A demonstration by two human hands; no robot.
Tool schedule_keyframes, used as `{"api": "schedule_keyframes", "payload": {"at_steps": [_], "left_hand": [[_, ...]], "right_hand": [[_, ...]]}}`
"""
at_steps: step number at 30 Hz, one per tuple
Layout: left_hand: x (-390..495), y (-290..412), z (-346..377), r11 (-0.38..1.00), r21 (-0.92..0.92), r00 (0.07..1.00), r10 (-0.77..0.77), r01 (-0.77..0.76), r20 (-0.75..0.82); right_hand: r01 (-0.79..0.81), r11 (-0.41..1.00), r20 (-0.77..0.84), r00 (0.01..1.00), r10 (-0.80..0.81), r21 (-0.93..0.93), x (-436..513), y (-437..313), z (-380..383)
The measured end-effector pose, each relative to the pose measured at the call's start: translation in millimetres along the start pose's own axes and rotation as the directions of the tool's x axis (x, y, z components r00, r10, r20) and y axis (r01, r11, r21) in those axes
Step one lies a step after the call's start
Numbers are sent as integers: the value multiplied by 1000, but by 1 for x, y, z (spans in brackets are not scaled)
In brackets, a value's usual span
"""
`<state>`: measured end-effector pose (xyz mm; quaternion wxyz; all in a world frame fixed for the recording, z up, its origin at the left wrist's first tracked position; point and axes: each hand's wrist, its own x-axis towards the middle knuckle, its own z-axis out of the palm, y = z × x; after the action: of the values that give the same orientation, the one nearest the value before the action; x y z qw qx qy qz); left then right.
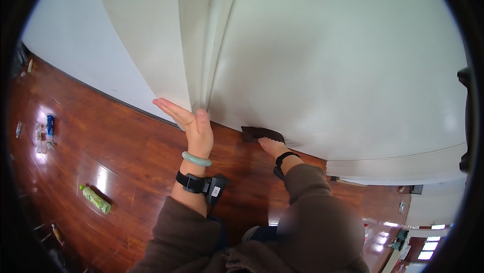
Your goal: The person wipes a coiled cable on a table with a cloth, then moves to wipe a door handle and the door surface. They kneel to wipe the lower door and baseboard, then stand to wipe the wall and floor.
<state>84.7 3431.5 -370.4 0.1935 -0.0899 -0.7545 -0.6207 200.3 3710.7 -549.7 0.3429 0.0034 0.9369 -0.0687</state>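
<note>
My left hand (189, 121) is raised with its fingers extended and thumb up, beside the corner of a white wall (162, 65); whether it touches the wall cannot be told. A pale green bangle and a black strap with a small device sit on that forearm. Lower and to the right, my right hand (273, 146) grips a dark brown cloth-like item (261, 133) against the foot of the white wall panel (321, 84). A black strap circles the right wrist. The fingers of the right hand are partly hidden.
Glossy reddish-brown wooden floor (143, 167) runs below the walls. A green-labelled plastic bottle (95, 199) lies on it at the left, with a blue bottle (50, 127) and a clear bottle (40, 138) farther off. A pale ledge (397, 163) curves along the right.
</note>
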Motion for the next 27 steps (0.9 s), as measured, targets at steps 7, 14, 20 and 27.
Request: {"api": "schedule_keyframes", "payload": {"at_steps": [7,14,20,27], "left_hand": [[1,-2,-2,1000,-4,999,16,-17,-47],[1,2,-1,999,19,999,-40,41,-36],[2,-2,0,998,52,998,-21,24,-60],[3,-7,-1,997,60,996,42,-37,-83]], "right_hand": [[79,973,-673,710,-207,-216,-116,-63,-172],[-462,877,-902,-310,-301,-134,-198,-113,-340],[-360,921,-970,-126,-208,-151,-153,-141,-320],[-78,986,-678,733,-44,-148,-77,-80,-196]]}}
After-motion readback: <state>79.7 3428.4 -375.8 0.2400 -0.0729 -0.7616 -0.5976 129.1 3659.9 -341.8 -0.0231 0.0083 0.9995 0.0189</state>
